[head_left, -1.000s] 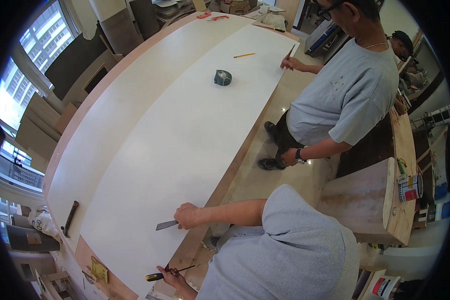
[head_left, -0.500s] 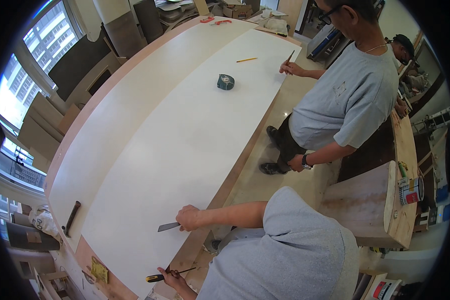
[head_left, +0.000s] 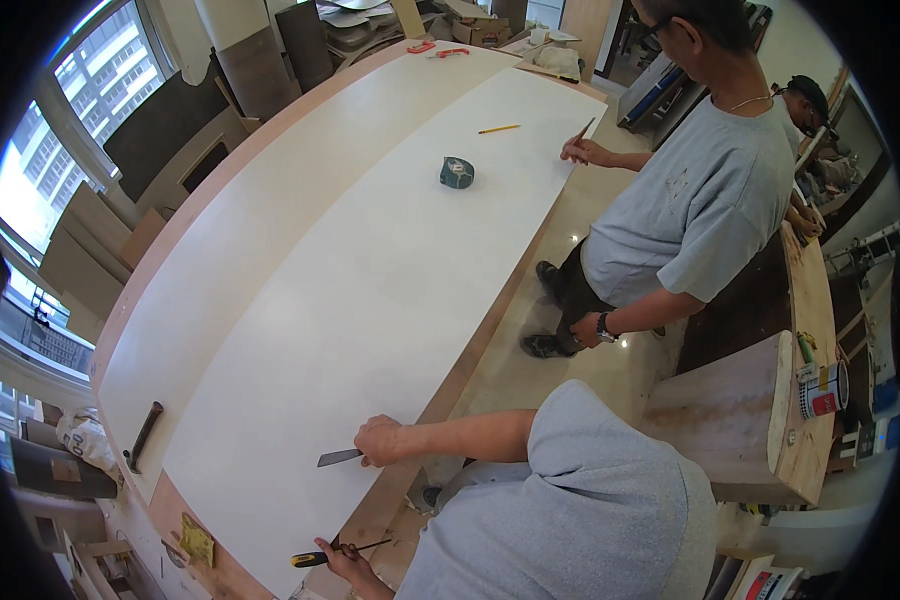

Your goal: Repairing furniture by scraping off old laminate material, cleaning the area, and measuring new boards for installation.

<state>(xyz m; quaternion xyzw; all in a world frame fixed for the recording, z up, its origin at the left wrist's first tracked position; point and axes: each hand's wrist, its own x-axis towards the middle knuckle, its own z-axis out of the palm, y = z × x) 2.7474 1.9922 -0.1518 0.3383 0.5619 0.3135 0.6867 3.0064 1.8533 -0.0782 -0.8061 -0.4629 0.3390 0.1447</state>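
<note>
My right hand (head_left: 378,441) is closed round a flat-bladed knife (head_left: 339,457), its grey blade pointing left just over the white sheet (head_left: 300,330). The knife's handle is hidden in my fist. Nearer the sheet's front edge, my left hand (head_left: 344,562) is closed on a screwdriver (head_left: 310,559). Its yellow-and-black handle sticks out to the left, and a thin dark shaft shows to the right. A dark hammer (head_left: 144,437) lies on the table beyond my hands. Farther along the sheet are a green tape measure (head_left: 457,172) and a yellow pencil (head_left: 499,128).
A co-worker (head_left: 685,200) in grey stands at the sheet's right edge, holding a thin dark pointed tool (head_left: 583,131). Red-handled tools (head_left: 448,53) lie at the table's far end. Another person works behind, near a wooden bench (head_left: 805,300) with a paint can (head_left: 823,390).
The whole view has shifted slightly. Both my hands keep their holds and have hardly moved on the sheet. The co-worker's pose is nearly the same.
</note>
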